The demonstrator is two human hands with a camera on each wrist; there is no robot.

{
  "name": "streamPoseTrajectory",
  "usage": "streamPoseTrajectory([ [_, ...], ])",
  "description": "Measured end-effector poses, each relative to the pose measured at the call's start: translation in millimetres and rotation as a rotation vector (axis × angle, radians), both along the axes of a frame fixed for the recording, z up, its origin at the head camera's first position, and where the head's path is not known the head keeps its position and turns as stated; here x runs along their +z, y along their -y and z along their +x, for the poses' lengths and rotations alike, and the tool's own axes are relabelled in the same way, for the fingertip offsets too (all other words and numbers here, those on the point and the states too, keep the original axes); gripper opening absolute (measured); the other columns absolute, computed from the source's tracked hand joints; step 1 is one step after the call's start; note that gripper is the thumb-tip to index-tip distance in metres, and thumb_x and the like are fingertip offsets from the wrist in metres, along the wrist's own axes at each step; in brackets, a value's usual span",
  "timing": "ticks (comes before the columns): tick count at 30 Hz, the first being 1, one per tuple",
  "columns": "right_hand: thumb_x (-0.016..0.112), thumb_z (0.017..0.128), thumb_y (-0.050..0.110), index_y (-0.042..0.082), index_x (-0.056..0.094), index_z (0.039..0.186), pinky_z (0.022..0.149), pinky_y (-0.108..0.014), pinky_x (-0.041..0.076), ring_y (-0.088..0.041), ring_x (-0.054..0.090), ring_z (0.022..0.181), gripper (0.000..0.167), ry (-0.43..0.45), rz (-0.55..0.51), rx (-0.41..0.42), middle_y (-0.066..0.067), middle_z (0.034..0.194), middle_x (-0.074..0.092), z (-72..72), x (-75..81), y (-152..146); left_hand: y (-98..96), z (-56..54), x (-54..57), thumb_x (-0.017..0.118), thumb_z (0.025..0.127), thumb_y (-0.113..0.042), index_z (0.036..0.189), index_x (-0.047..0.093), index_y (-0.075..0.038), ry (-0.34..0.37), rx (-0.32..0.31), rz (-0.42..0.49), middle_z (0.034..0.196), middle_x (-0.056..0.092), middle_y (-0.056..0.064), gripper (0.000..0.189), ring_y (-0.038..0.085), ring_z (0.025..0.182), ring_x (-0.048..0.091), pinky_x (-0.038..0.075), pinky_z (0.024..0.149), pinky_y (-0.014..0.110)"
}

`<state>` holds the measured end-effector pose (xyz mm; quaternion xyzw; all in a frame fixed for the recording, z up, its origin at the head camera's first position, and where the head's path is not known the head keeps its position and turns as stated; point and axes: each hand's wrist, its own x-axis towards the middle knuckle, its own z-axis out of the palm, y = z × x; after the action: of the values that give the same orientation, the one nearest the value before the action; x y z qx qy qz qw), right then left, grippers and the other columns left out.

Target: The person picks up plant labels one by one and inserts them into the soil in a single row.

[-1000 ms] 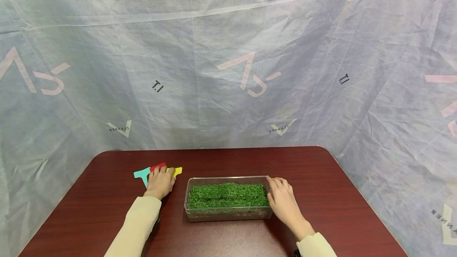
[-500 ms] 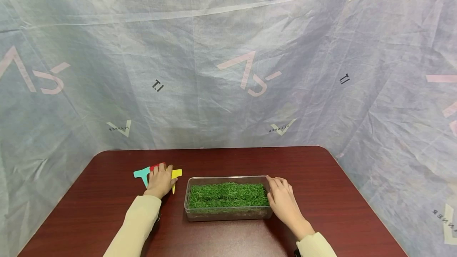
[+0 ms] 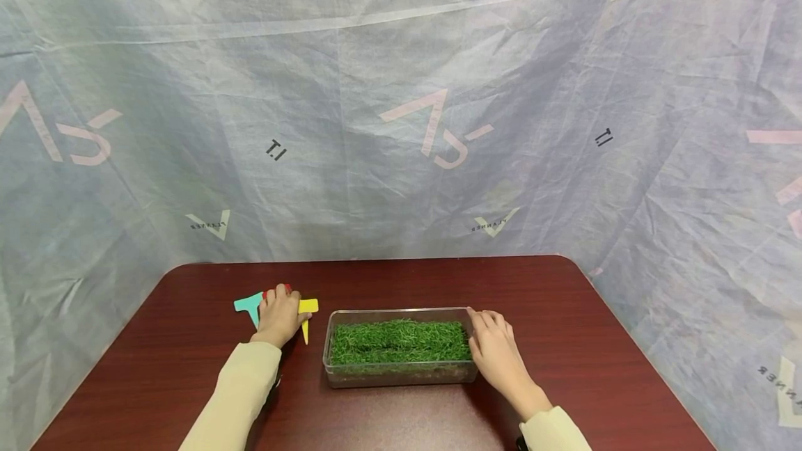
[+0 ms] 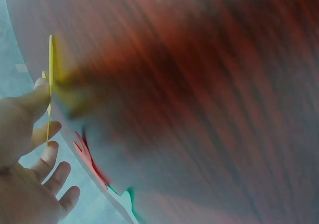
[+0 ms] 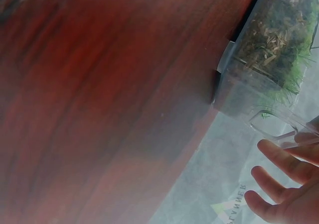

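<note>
Your left hand [image 3: 280,315] has the yellow tag [image 3: 308,305] pinched between thumb and finger. The tag sits on their right, left of the tray [image 3: 401,376], its stem pointing back towards you. Your right hand [image 3: 498,353], farther away, touches the tray's right end; whether it pinches, I cannot tell.

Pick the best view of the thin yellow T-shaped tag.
Head: the tag's crossbar and pointed stem both show, though the bare left hand partly covers it. Left wrist shows it nearly edge-on; right wrist doesn't show it.
</note>
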<state>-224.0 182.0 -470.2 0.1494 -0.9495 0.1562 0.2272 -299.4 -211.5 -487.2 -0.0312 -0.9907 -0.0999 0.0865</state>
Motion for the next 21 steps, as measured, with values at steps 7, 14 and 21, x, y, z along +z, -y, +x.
streamPoseTrajectory([
  [7, 0.059, 0.082, 0.005, 0.001, 0.053, 0.125, 0.092, -0.051, 0.037, -0.034, 0.048, 0.111, 0.043, -0.002, 0.005, -0.002, -0.015, 0.112, 0.060, 0.9, 1.3, 0.6, 2.7, 2.5, 0.6, 0.067, 0.082, -0.030, 0.107, 0.054, 0.000, 0.011, 0.000, 0.024, 0.102, 0.051, 0.020, 0.041, 0.038, 0.092, 0.044, 0.034, 0.073, 0.050],
  [14, 0.059, 0.083, 0.006, 0.001, 0.052, 0.126, 0.093, -0.051, 0.036, -0.034, 0.047, 0.113, 0.044, 0.016, 0.005, -0.006, -0.015, 0.113, 0.059, 1.0, 1.1, 0.5, 4.4, 1.4, 0.6, 0.067, 0.083, -0.025, 0.105, 0.058, 0.000, -0.005, 0.016, 0.056, 0.096, 0.059, 0.015, 0.034, 0.036, 0.088, 0.052, 0.038, 0.074, 0.053],
  [21, 0.060, 0.083, 0.006, 0.001, 0.052, 0.126, 0.093, -0.052, 0.036, -0.034, 0.047, 0.113, 0.044, 0.017, 0.009, -0.009, -0.015, 0.114, 0.059, 0.9, 0.6, 0.5, 4.0, 1.2, 3.9, 0.066, 0.083, -0.019, 0.101, 0.061, 0.000, -0.042, 0.022, 0.071, 0.090, 0.063, 0.012, 0.026, 0.032, 0.080, 0.057, 0.042, 0.067, 0.049],
])
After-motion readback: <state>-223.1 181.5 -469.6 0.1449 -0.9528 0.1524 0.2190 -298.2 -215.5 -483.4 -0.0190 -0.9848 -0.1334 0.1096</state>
